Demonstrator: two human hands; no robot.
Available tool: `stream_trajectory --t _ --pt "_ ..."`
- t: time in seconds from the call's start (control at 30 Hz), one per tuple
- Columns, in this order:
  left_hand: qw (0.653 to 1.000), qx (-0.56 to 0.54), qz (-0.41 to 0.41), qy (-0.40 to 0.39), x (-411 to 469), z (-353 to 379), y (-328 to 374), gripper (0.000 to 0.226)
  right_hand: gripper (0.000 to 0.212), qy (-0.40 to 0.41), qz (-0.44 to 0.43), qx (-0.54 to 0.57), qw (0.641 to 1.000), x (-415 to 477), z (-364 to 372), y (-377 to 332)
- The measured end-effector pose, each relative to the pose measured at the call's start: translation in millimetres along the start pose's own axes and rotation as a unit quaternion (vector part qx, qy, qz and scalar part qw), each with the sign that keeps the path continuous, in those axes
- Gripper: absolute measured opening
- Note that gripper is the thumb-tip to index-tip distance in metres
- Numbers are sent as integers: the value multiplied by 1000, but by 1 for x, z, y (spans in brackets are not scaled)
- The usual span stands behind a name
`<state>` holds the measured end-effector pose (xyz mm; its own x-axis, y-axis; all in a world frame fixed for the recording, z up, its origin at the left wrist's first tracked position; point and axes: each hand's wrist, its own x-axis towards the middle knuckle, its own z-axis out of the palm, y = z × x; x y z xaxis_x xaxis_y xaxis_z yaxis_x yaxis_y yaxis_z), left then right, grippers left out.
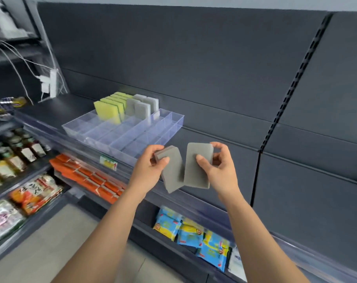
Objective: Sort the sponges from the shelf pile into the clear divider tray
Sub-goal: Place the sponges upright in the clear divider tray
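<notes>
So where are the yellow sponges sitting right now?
Head view, left of centre: the yellow sponges stand upright at the back of the clear divider tray, on its left side, with the grey sponges immediately to their right.

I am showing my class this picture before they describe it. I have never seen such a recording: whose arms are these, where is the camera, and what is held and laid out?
No machine here: a person wears one camera on the head, so you look down along their own arms. The left hand grips a grey sponge, the right hand a second grey sponge. On the dark shelf stands a clear divider tray, with yellow-green sponges and grey sponges upright at its far end. Blue packets lie lower down.
</notes>
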<state>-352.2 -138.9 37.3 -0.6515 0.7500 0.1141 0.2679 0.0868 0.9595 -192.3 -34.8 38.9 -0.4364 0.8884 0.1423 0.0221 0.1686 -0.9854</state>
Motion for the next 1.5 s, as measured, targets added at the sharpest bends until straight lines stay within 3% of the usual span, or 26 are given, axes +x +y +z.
stream_trajectory --t 0.4,1.17,1.37,1.5 --pt "999 -4 11 48 58 -94 -18 29 35 -1 -40 -26 999 53 103 -26" --pt "994 46 23 99 266 -182 -55 33 41 -16 -51 -85 995 229 256 -6" --pt "995 72 30 68 300 -189 -61 36 43 -8 -25 -139 990 243 273 11" --pt "997 61 44 5 320 -189 -65 34 42 15 -14 -181 983 247 280 18"
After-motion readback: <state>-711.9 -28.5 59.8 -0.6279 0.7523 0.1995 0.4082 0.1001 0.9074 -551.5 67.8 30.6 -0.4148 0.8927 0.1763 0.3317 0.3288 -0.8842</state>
